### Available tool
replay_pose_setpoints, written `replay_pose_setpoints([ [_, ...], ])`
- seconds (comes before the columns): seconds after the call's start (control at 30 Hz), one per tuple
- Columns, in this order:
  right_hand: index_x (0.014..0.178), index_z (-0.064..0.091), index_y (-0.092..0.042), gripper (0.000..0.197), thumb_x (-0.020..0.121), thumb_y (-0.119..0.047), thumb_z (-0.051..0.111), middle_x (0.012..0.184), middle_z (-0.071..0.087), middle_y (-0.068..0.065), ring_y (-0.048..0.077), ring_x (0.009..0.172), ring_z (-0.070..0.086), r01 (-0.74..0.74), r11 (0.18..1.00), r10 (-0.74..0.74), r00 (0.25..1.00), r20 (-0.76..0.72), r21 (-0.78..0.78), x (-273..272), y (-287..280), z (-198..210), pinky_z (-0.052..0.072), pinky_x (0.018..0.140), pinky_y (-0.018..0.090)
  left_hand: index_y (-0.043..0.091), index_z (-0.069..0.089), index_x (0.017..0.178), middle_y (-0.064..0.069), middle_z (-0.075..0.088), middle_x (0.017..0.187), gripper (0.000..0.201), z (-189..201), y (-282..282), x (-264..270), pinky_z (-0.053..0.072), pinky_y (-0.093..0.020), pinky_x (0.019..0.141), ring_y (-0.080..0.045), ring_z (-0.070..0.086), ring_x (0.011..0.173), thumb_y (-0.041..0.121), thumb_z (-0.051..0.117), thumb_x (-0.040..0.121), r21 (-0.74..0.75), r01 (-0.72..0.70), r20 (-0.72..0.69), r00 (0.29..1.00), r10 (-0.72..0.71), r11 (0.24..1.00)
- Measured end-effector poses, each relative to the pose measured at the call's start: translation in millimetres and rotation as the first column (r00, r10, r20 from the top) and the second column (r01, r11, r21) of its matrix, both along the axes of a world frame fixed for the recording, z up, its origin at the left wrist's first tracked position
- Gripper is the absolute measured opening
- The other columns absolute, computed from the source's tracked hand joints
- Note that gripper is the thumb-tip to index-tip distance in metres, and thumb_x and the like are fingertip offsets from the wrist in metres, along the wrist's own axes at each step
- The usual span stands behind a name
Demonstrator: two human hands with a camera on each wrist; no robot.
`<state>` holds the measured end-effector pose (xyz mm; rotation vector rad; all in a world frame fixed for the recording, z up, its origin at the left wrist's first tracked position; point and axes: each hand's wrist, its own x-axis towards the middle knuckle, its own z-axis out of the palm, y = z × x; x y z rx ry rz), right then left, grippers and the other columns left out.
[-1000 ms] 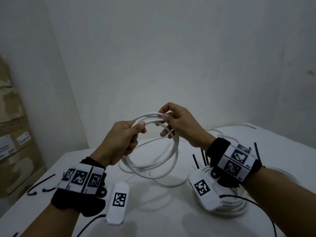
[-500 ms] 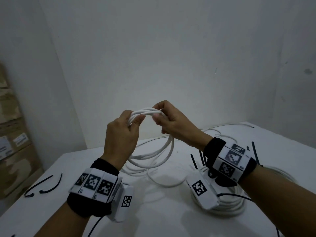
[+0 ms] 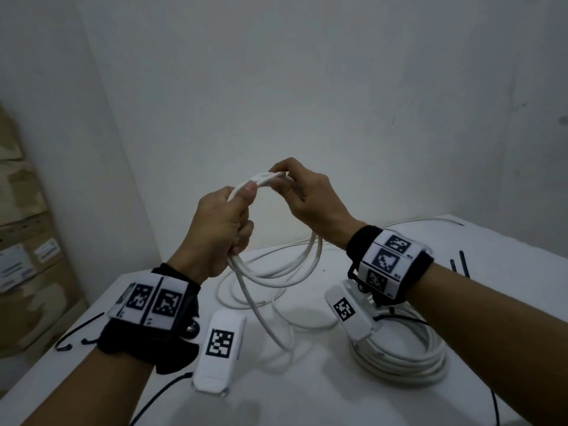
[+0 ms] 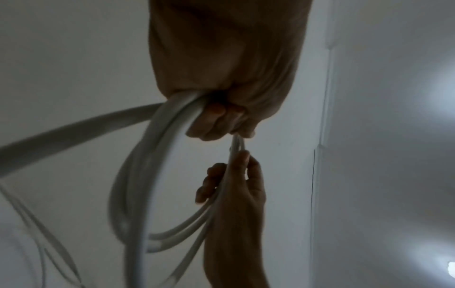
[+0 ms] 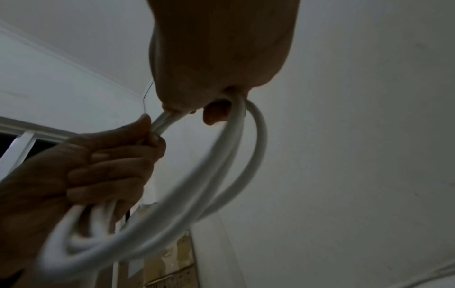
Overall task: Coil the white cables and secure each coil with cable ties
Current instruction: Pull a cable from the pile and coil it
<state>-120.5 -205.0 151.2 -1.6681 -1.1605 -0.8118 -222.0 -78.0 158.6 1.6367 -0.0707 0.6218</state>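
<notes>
Above the white table [image 3: 276,395], both hands grip the white cable [image 3: 276,272] coil.

The near edge of the white table [image 3: 276,404] lies bare between the forearms, so a hand could pass there; at the right edge a finished coil of white cable [image 3: 399,358] takes up the surface, with black cable ties [image 3: 462,265] lying behind it toward the far right corner; loose white cable loops [image 3: 246,299] sprawl across the middle; two curved black cable ties [image 3: 76,333] lie by the left edge; stacked cardboard boxes [image 3: 21,256] stand beyond that edge.
</notes>
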Motion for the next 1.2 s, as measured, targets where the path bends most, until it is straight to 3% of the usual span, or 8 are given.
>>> replay_pose_setpoints([
  [0.13,0.115,0.048,-0.018,0.028,0.095,-0.038,0.049,0.094,0.050,-0.002,0.005,0.076,0.048,0.069,0.996,-0.054,0.973,-0.224,0.060,-6,-4,-20,0.036,0.066,0.013,0.015,0.038,0.067,0.008,0.031,0.042,0.036,1,12,1,0.021,-0.014,0.035,-0.008,0.024,0.031,0.029,0.052,0.098,-0.131,-0.108,0.128,0.984,0.125,0.986],
  [0.27,0.072,0.041,-0.019,0.041,0.092,-0.055,0.043,0.059,0.054,-0.001,0.018,0.051,0.049,0.110,0.971,-0.211,0.812,-0.544,-0.212,-29,-16,-59,0.042,0.053,0.032,0.017,0.035,0.065,0.008,0.029,0.042,0.040,2,29,-1,0.020,-0.013,0.034,-0.007,0.022,0.030,0.029,0.052,0.098,-0.280,-0.154,0.158,0.966,0.203,0.948],
  [0.33,0.081,0.044,-0.015,0.047,0.090,-0.061,0.042,0.059,0.062,0.005,0.021,0.042,0.053,-0.161,0.933,-0.149,0.644,-0.750,-0.323,-53,-15,-83,0.038,0.040,0.023,0.017,0.035,0.066,0.007,0.028,0.042,0.039,3,34,-2,0.020,-0.012,0.034,-0.007,0.022,0.030,0.030,0.052,0.099,-0.300,-0.149,0.147,0.969,0.200,0.942],
  [0.5,0.129,0.034,-0.017,0.068,0.087,-0.070,0.035,0.087,0.064,0.020,0.027,0.058,0.066,-0.522,0.853,0.031,0.007,-0.999,0.023,-86,6,-121,0.050,0.042,0.024,0.017,0.039,0.068,0.007,0.026,0.042,0.037,7,41,-12,0.019,-0.013,0.033,-0.007,0.021,0.030,0.034,0.051,0.099,-0.285,-0.105,0.089,0.987,0.135,0.953],
  [0.63,0.098,0.053,0.001,0.043,0.097,-0.042,0.044,0.086,0.058,0.017,0.026,0.068,0.068,-0.388,0.862,0.214,-0.308,-0.927,0.327,-102,31,-118,0.057,0.056,0.033,0.017,0.040,0.066,0.008,0.025,0.041,0.039,14,53,-23,0.018,-0.012,0.033,-0.006,0.021,0.030,0.036,0.052,0.098,-0.268,-0.110,0.053,0.990,0.129,0.957],
  [0.77,0.090,0.054,0.002,0.010,0.094,-0.007,0.052,0.075,0.052,0.013,0.020,0.056,0.062,-0.314,0.863,0.350,-0.195,-0.916,0.397,-119,40,-116,0.055,0.048,0.030,0.017,0.044,0.066,0.007,0.025,0.042,0.038,15,79,-36,0.019,-0.012,0.031,-0.006,0.021,0.030,0.037,0.052,0.097,-0.250,-0.171,-0.019,0.985,0.171,0.953],
  [1.0,0.107,0.036,-0.015,0.025,0.093,0.003,0.048,0.073,0.056,0.011,0.013,0.042,0.049,-0.163,0.909,0.415,0.419,-0.807,0.383,-105,28,-103,0.040,0.037,0.023,0.018,0.040,0.064,0.008,0.023,0.040,0.038,-1,97,-57,0.019,-0.009,0.028,-0.003,0.021,0.026,0.039,0.050,0.094,-0.251,-0.033,-0.135,0.991,-0.002,0.967],
  [1.2,0.102,0.064,-0.022,0.026,0.098,-0.005,0.045,0.058,0.052,0.001,0.011,0.046,0.038,-0.189,0.919,0.391,0.548,-0.739,0.346,-73,20,-74,0.031,0.042,0.022,0.017,0.038,0.064,0.007,0.022,0.042,0.035,-10,77,-53,0.018,-0.008,0.030,-0.004,0.019,0.027,0.040,0.055,0.085,-0.202,0.109,-0.164,0.976,-0.143,0.973],
])
